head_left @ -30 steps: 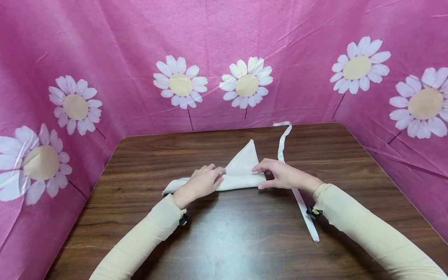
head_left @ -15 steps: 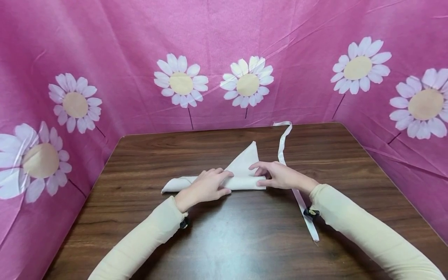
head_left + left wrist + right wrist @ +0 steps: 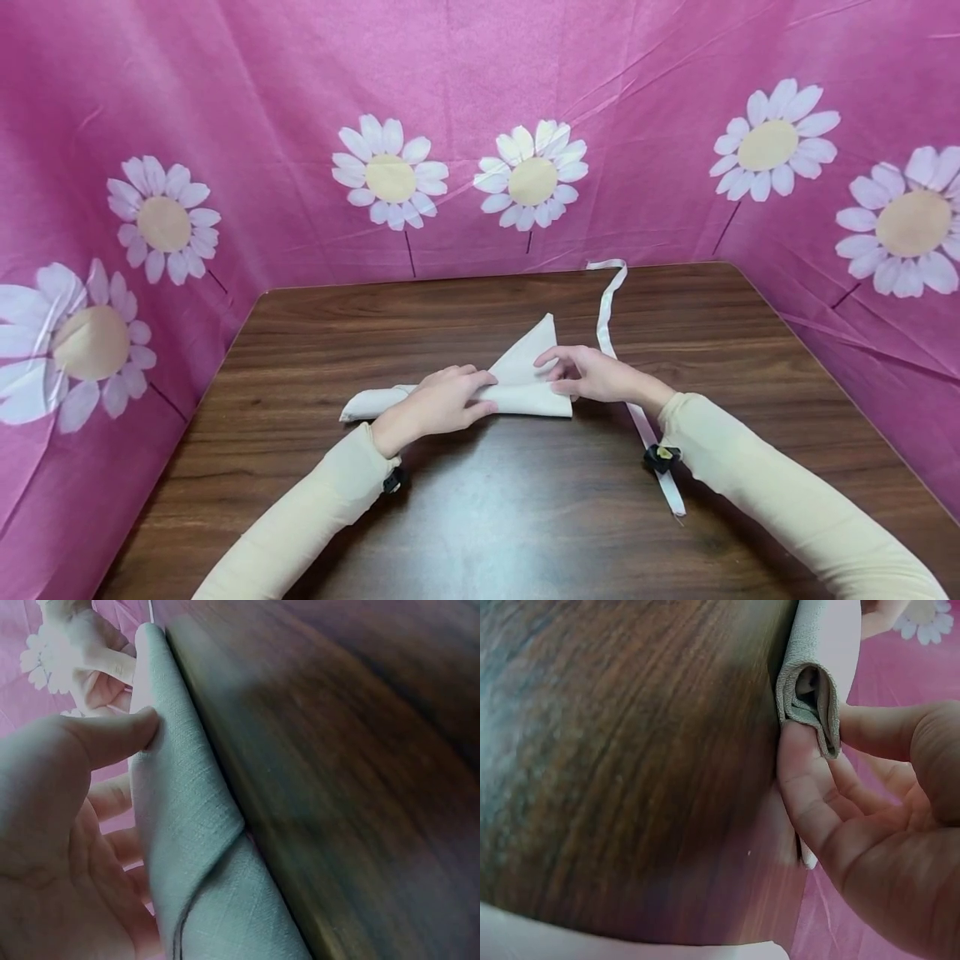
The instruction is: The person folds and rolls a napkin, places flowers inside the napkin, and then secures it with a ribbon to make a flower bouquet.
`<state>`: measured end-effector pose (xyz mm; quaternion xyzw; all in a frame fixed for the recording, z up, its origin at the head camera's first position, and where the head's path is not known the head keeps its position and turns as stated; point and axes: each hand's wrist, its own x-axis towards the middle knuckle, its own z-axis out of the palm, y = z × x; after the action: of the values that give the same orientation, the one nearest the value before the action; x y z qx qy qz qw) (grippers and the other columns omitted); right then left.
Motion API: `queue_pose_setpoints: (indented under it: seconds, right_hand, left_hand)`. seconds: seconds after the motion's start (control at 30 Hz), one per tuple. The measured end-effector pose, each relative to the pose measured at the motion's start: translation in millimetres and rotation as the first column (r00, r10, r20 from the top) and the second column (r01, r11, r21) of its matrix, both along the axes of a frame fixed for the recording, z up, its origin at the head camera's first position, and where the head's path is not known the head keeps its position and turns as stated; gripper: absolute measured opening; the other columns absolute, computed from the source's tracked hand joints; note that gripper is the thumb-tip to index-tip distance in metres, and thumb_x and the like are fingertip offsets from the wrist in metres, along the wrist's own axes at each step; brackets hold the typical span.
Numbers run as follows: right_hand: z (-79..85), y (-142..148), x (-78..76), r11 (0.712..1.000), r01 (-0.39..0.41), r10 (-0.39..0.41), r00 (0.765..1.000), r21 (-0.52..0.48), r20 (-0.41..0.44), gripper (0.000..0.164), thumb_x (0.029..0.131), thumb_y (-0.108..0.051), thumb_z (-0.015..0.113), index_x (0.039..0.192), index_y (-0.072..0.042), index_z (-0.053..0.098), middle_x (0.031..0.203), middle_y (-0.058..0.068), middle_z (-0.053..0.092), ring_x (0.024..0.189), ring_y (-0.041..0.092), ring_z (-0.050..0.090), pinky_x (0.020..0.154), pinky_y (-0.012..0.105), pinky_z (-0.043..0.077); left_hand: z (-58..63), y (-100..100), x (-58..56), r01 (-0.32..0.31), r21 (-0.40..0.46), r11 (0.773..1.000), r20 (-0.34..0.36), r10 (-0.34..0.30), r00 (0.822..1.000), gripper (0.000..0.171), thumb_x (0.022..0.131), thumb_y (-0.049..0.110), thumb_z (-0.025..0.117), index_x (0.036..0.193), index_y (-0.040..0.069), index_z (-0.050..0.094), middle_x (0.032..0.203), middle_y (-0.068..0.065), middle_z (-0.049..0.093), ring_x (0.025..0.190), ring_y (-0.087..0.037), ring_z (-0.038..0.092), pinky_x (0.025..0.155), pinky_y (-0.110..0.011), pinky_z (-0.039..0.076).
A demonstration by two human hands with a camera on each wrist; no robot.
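A white cloth napkin lies partly rolled mid-table, a triangular flap pointing away behind its long roll. My left hand holds the middle of the roll, thumb on the near side, fingers over the top and behind; the left wrist view shows the thumb against the woven roll and a diagonal fold edge. My right hand pinches the roll's right end. In the right wrist view, the layered open end sits between thumb and finger. Part of the flap is hidden behind the right hand.
A long white ribbon runs front to back on the brown wooden table, passing under the right wrist. Pink fabric with large white daisies hangs round the back and sides.
The napkin has shifted slightly toward me, its flap tip now lower and a bit to the right. My left hand has slid right along the roll; the right hand has edged left.
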<state>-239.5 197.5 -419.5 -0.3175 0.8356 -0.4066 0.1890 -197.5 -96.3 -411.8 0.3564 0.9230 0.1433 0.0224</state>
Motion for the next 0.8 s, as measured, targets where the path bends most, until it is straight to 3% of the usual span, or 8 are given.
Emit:
queue_pose_setpoints:
  seconds: [0.27,0.43,0.6,0.8]
  right_hand:
    - [-2.4,1,-3.2,0.996,0.071,-0.063,0.986,-0.049,0.154,0.04,0.095,0.002,0.066,0.133,0.005,0.053,0.105,0.017,0.066,0.085,0.023,0.063,0.061,0.041,0.057]
    - [-3.3,1,-3.9,0.993,0.101,-0.085,0.971,-0.06,0.225,0.038,0.097,0.007,0.06,0.134,0.007,0.051,0.105,0.017,0.064,0.088,0.023,0.062,0.063,0.043,0.058]
    - [-1.3,3,-3.7,0.992,0.122,-0.117,0.984,-0.03,0.137,0.034,0.097,0.012,0.051,0.13,0.006,0.054,0.101,0.018,0.064,0.081,0.023,0.061,0.06,0.041,0.058]
    - [9.6,7,-3.6,0.99,0.122,-0.127,0.988,-0.066,-0.09,0.026,0.096,0.003,0.066,0.121,0.005,0.061,0.096,0.014,0.068,0.078,0.026,0.064,0.064,0.034,0.056]
  left_hand:
    - [-2.2,1,0.1,-0.001,-0.007,1.0,-0.032,0.0,0.999,0.034,0.103,0.033,0.06,0.13,0.014,0.065,0.108,-0.004,0.066,0.098,-0.023,0.064,0.084,-0.042,0.052]
    - [-2.5,0,0.4,-0.002,0.02,1.0,-0.013,0.003,1.0,0.045,0.098,0.035,0.067,0.137,0.015,0.058,0.119,-0.006,0.066,0.106,-0.026,0.063,0.087,-0.046,0.051]
    - [-3.0,0,0.0,0.046,0.088,0.995,-0.026,-0.044,0.999,0.049,0.092,0.03,0.077,0.135,0.017,0.059,0.117,-0.004,0.064,0.102,-0.024,0.062,0.085,-0.044,0.052]
    - [-3.9,0,-2.5,0.07,0.095,0.993,-0.041,-0.067,0.997,0.031,0.094,0.025,0.074,0.123,0.016,0.066,0.11,-0.002,0.068,0.099,-0.023,0.065,0.085,-0.043,0.052]
